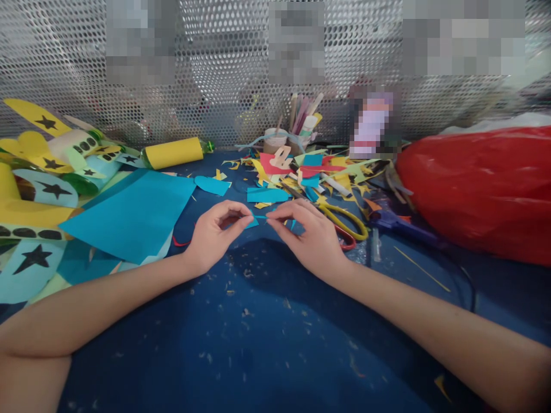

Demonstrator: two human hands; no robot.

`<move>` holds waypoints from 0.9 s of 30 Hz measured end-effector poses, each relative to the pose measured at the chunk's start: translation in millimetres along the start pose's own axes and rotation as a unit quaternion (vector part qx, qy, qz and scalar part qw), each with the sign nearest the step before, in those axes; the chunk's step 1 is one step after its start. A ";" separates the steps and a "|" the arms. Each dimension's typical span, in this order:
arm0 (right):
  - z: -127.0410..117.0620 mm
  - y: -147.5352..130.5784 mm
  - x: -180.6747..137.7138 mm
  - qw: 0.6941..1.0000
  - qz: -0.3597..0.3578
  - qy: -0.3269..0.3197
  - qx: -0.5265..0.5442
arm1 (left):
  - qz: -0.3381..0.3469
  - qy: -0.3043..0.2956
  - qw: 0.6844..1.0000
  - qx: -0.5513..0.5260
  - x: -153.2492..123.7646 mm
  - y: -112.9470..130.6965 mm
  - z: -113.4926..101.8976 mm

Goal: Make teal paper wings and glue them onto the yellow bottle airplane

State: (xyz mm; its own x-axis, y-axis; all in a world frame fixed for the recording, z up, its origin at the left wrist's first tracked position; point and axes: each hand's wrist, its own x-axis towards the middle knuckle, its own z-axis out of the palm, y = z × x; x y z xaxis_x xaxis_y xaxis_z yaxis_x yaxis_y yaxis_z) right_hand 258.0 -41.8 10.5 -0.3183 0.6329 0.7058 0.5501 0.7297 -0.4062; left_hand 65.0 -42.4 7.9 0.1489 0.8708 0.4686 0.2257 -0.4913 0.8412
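Observation:
My left hand and my right hand meet over the middle of the dark blue table. Both pinch a small piece of blue paper between thumb and fingers, each hand at one end. The piece hangs just above the tabletop. A large blue paper sheet lies left of my left hand. Yellow-handled scissors lie just right of my right hand.
Yellow and blue paper shapes with black stars crowd the left side, beside a yellow paper roll. Coloured paper scraps pile behind the hands, near a cup of pens. A red plastic bag fills the right. A perforated metal wall backs the table.

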 end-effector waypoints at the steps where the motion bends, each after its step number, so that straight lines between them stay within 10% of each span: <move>1: 0.0 0.4 0.3 1.000 0.004 0.002 -0.002 | -0.008 0.002 1.000 -0.007 0.1 -0.9 0.1; 27: 4.6 -1.3 -4.4 0.996 0.061 -0.035 0.058 | 0.001 -0.016 1.000 0.002 -4.0 -1.0 0.6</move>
State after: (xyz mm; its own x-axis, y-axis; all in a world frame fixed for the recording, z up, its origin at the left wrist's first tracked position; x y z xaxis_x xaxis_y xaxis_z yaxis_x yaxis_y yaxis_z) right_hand 255.1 -44.3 5.2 -0.3099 0.7327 0.6059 0.4965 0.6682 -0.5541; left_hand 64.7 -45.4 5.1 0.1803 0.8689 0.4609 0.2293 -0.4928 0.8394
